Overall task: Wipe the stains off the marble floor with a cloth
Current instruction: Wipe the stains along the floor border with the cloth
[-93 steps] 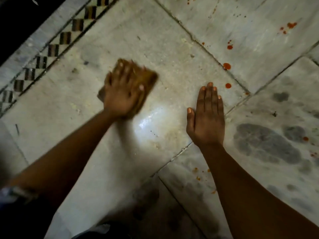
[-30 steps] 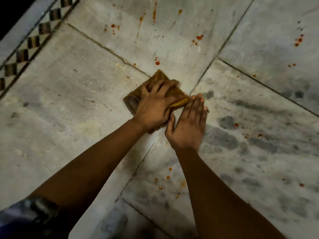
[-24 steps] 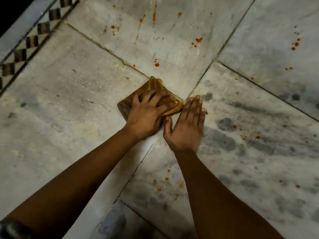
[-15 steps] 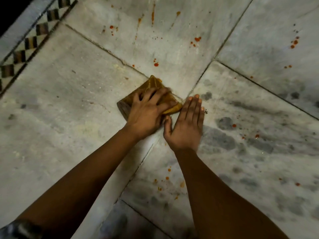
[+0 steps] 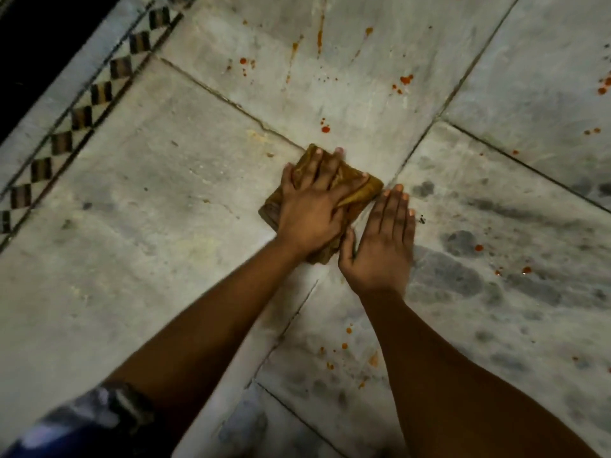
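Pale marble floor [image 5: 139, 233] fills the view, laid in large slabs whose dark joints cross near the centre, its surface mottled with grey blotches on the right-hand slab and yellowish marks on the left; a checkered inlay border [image 5: 82, 110] runs diagonally along the upper left, with darkness beyond it. Orange-red stains [image 5: 325, 128] dot the far slab just beyond the cloth, with streaks [image 5: 320, 34] higher up, more spots [image 5: 405, 80] toward the upper right, and a scatter of smaller drops [image 5: 345, 338] between the person's forearms. A folded mustard-brown cloth [image 5: 363, 193] lies on the floor near where the joints meet. The left hand [image 5: 314, 206] presses flat on top of it, fingers spread and extended across the fabric, not curled around it. The right hand [image 5: 383, 242] rests palm-down on the bare marble just beside the cloth, fingers straight and together, its thumb at the cloth's near edge. A patterned sleeve [image 5: 99, 414] shows at lower left
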Tool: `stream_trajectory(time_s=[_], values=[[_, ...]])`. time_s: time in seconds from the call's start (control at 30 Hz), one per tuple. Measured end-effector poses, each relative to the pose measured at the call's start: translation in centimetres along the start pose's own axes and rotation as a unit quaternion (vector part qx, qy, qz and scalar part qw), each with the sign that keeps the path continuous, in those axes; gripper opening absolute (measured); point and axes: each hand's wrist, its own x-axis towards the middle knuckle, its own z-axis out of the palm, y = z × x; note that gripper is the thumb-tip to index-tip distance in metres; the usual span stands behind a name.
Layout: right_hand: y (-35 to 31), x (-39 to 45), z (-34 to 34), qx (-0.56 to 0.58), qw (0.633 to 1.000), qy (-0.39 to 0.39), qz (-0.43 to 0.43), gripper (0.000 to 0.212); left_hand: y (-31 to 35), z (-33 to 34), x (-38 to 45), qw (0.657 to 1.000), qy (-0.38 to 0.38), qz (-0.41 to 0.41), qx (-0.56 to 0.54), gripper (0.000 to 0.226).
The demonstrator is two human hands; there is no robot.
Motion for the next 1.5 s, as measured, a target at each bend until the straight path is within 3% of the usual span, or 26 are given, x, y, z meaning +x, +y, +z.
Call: stream_trajectory(time_s=[0.07,0.13,0.23,0.3,0.33,0.4,0.5,0.57,0.6,0.7,0.8,0.87,0.93,1.07,1.17,1.27,1.4,1.5], values=[[-0.1,0.1,0.1,0.002,1.0,0.007,-0.001,0.074,-3.4,-0.8,1.3,0.999,-0.007,-0.039,0.026,0.062],[0.0,0.0,0.1,0.005,1.0,0.009,0.002,0.074,-7.9,-1.8,3.1,0.987,0.018,-0.158,0.022,0.058],[0.1,0.0,0.3,0.011,1.0,0.014,-0.003,0.074,-13.5,-4.6,5.5,0.937,0.066,-0.342,-0.038,0.056],[0.1,0.1,0.3,0.012,1.0,0.016,-0.001,0.074,-13.6,-5.6,6.6,0.902,0.093,-0.414,-0.082,0.058],[0.1,0.1,0.3,0.01,1.0,0.017,-0.001,0.074,-12.5,-5.3,6.5,0.9,0.097,-0.417,-0.084,0.059],[0.0,0.0,0.4,0.01,1.0,0.017,-0.003,0.074,-9.0,-2.9,4.5,0.93,0.09,-0.352,-0.053,0.066],[0.1,0.0,0.2,0.006,1.0,0.008,0.001,0.075,-3.3,0.3,-1.2,0.992,0.046,-0.114,-0.003,0.072],[0.0,0.1,0.1,0.007,1.0,0.003,0.001,0.075,-3.2,0.5,-3.0,1.0,0.009,0.001,0.008,0.06],[0.0,0.1,0.2,0.005,1.0,0.005,0.002,0.075,-4.2,0.1,-2.8,1.0,-0.001,0.021,0.006,0.058],[0.0,0.0,0.4,0.001,1.0,0.014,0.002,0.075,-9.4,-1.2,-0.2,0.994,0.038,-0.095,0.025,0.063],[0.1,0.0,0.4,0.004,1.0,0.021,0.0,0.075,-12.3,-3.0,3.8,0.957,0.069,-0.279,-0.025,0.055],[0.1,0.0,0.3,0.008,1.0,0.02,0.0,0.075,-11.0,-3.0,5.2,0.937,0.088,-0.335,-0.042,0.052],[0.1,-0.1,0.3,0.008,1.0,0.016,-0.005,0.075,-8.2,-1.6,4.2,0.951,0.079,-0.297,-0.028,0.057],[0.1,0.0,0.1,0.005,1.0,-0.001,-0.009,0.075,-1.1,1.3,-4.4,0.992,0.063,-0.109,-0.009,0.058],[0.1,0.0,-0.2,-0.001,1.0,-0.013,-0.015,0.074,-1.9,1.9,-11.6,0.998,0.038,-0.058,-0.003,0.054],[0.2,-0.2,0.0,-0.011,1.0,-0.01,-0.009,0.073,-7.1,1.2,-13.9,0.993,0.044,-0.109,0.016,0.058],[0.3,0.0,0.3,-0.014,1.0,-0.007,-0.015,0.073,-11.1,-0.7,-7.6,0.948,0.066,-0.312,-0.003,0.058],[0.4,-0.1,0.6,-0.011,1.0,0.001,-0.021,0.073,-10.0,-1.1,-3.4,0.94,0.073,-0.331,-0.029,0.056]])
